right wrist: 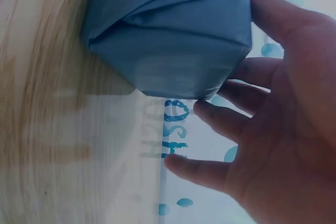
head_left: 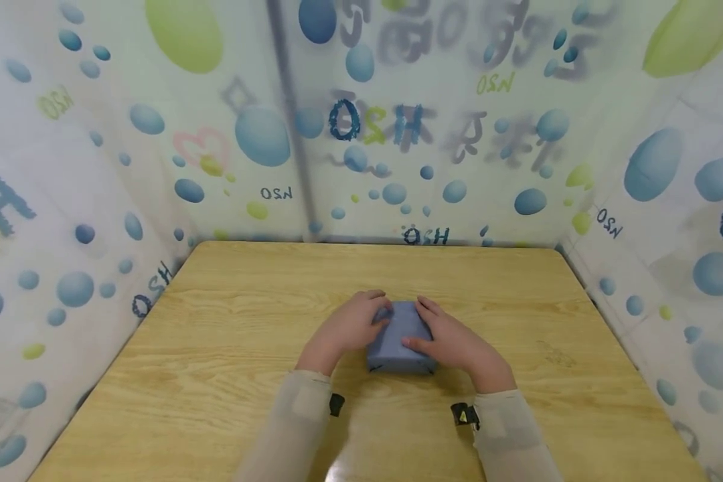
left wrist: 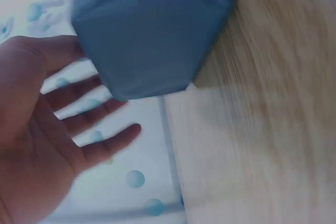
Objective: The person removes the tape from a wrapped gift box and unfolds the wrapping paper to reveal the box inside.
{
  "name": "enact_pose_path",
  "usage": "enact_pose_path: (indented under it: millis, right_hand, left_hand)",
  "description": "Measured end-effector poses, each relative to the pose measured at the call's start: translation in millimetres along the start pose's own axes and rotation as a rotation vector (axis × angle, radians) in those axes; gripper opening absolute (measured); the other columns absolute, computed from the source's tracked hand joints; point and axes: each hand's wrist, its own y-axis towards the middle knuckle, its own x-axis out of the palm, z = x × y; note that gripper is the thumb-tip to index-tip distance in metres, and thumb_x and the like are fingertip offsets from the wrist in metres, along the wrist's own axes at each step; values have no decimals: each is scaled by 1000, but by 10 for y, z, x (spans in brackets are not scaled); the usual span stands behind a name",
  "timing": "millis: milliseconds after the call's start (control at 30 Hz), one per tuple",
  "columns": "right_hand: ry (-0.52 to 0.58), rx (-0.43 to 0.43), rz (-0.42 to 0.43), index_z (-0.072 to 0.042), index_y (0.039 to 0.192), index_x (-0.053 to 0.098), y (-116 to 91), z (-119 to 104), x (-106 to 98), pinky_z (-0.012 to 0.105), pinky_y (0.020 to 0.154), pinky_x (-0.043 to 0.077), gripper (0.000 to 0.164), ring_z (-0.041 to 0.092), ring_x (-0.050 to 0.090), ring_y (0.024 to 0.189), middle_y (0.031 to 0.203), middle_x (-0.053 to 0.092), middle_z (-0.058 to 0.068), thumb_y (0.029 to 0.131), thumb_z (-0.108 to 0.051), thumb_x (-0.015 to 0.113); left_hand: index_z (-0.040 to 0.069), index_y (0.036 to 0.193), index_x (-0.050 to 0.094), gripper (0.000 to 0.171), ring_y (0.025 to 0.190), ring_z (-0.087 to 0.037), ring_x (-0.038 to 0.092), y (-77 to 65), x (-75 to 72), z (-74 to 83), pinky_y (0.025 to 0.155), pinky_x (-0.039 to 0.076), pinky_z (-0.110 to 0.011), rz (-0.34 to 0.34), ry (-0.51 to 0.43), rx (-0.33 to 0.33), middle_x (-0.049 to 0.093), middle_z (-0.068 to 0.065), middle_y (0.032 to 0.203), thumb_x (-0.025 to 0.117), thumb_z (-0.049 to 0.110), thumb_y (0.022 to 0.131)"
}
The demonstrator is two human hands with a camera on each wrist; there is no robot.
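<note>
A box wrapped in blue-grey paper point(head_left: 401, 335) lies flat on the wooden table. Folded paper flaps show on its near end, in both wrist views. My left hand point(head_left: 351, 323) touches the box's left side, its thumb by the top left edge. From the other side, my right hand point(head_left: 454, 340) rests against the box, thumb laid on the top face and fingertips at the far right edge. In the left wrist view the fingers point(left wrist: 113, 145) are spread and fairly straight. The right wrist view shows similarly extended fingers point(right wrist: 202, 174); some fingertips are hidden behind the box.
The light wood table point(head_left: 217, 335) has its far edge against a patterned curtain point(head_left: 446, 167) with blue and green dots. More of this cloth hangs at the left and right sides. Small black straps point(head_left: 464, 414) sit near both sleeve cuffs.
</note>
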Motion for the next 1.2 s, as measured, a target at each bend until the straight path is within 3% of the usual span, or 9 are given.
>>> enact_pose_path:
  millis: [167, 333, 567, 700, 933, 1200]
  right_hand:
    - [23, -9, 23, 0, 167, 28, -15, -3, -5, 61, 126, 34, 90, 44, 29, 161, 178, 20, 19, 103, -49, 69]
    - [25, -32, 36, 1, 166, 30, 5, 23, 5, 62, 125, 35, 90, 44, 32, 160, 177, 22, 20, 102, -50, 70]
    - [3, -29, 44, 0, 166, 32, 34, 56, 14, 61, 124, 37, 91, 44, 33, 159, 177, 24, 20, 101, -51, 71]
    - [-2, -29, 43, 0, 165, 32, 33, 57, 14, 62, 124, 38, 92, 45, 34, 159, 176, 25, 21, 101, -52, 71]
    - [-6, -29, 49, 0, 165, 32, 32, 68, 22, 61, 123, 39, 92, 45, 35, 158, 176, 25, 20, 101, -53, 70]
    - [3, -17, 46, -1, 166, 32, 37, 78, 25, 62, 123, 38, 94, 44, 34, 159, 176, 24, 19, 100, -55, 70]
  left_hand:
    - [17, 120, 76, 17, 118, -20, 71, 128, -35, -13, 102, 58, -39, -2, 113, 141, 73, -2, 130, 64, 22, 109]
    - [18, 112, 75, 13, 102, -16, 71, 198, -62, 13, 89, 60, -34, -20, 229, 185, 72, 1, 120, 63, 18, 109]
    - [19, 126, 67, 18, 115, -20, 65, 224, -8, 67, 91, 60, -41, -76, 395, 155, 61, -2, 136, 57, 22, 112]
    - [17, 135, 63, 25, 123, -21, 62, 231, 47, 56, 94, 61, -43, -72, 457, 161, 57, -4, 142, 53, 24, 113]
    - [18, 128, 62, 19, 114, -18, 63, 241, 65, -15, 90, 60, -37, -31, 431, 207, 60, -1, 132, 61, 16, 109]
    - [19, 121, 69, 16, 110, -15, 66, 274, -8, -116, 98, 58, -35, -26, 232, 262, 68, 2, 123, 57, 25, 112]
